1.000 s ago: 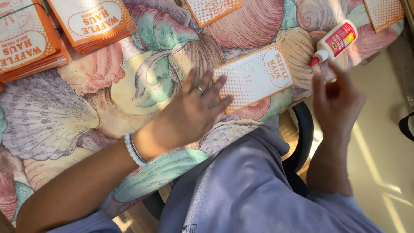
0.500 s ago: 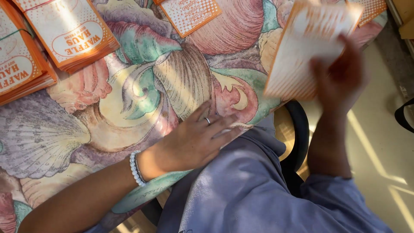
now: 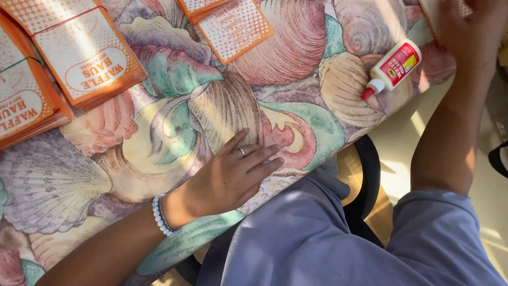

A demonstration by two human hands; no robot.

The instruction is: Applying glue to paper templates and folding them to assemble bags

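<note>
Head view: the left hand (image 3: pixel 233 177) lies flat at centre frame on the seashell-patterned tablecloth (image 3: pixel 296 47), fingers spread and holding nothing. At the upper right the right hand (image 3: pixel 468 26) rests on an orange paper bag (image 3: pixel 431 16); whether its fingers grip it cannot be told. Just left of it lies a white glue bottle (image 3: pixel 394 66). Stacks of orange bags (image 3: pixel 87 53) sit at the upper left.

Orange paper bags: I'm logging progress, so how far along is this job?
Done, apparently: banded stacks of bags at upper left. In hand: the right hand covers a bag at the top right; the left hand lies flat, empty, on the tablecloth. Left: a loose bag at top centre; the glue bottle lies nearby.
</note>
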